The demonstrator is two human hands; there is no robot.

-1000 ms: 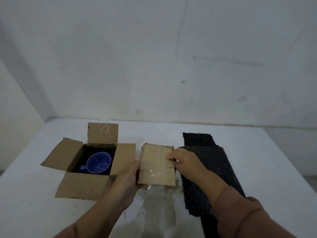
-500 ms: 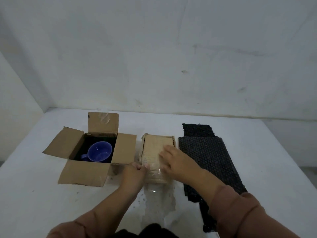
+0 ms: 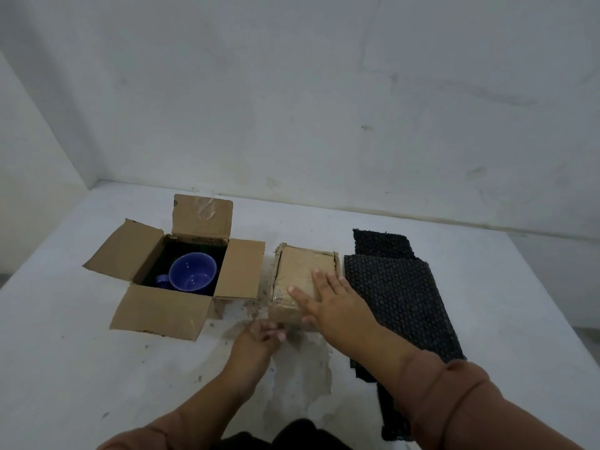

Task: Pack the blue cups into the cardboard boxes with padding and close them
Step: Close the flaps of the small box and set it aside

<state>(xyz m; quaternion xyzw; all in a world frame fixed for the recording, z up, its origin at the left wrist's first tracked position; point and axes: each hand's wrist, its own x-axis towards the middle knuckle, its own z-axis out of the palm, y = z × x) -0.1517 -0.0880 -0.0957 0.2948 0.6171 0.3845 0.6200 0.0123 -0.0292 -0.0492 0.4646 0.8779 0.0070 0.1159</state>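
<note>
An open cardboard box (image 3: pixel 152 254) stands at the left with all flaps spread; a blue cup (image 3: pixel 192 273) sits inside it on dark padding. To its right a smaller closed cardboard box (image 3: pixel 297 271) rests on the table, its top covered with clear tape. My right hand (image 3: pixel 331 298) lies flat on that box's lid, fingers spread. My left hand (image 3: pixel 261 336) is at the box's near edge, fingers curled against its front side. What the closed box contains is hidden.
Black bubble-wrap padding sheets (image 3: pixel 399 293) lie to the right of the closed box and run toward the near table edge. A stained patch (image 3: pixel 302 384) marks the white table in front of the box. White walls close off the back and left.
The flap of the small box has been pressed down flat. My right hand moved from its side onto the lid, and my left hand slid down to the near edge.
</note>
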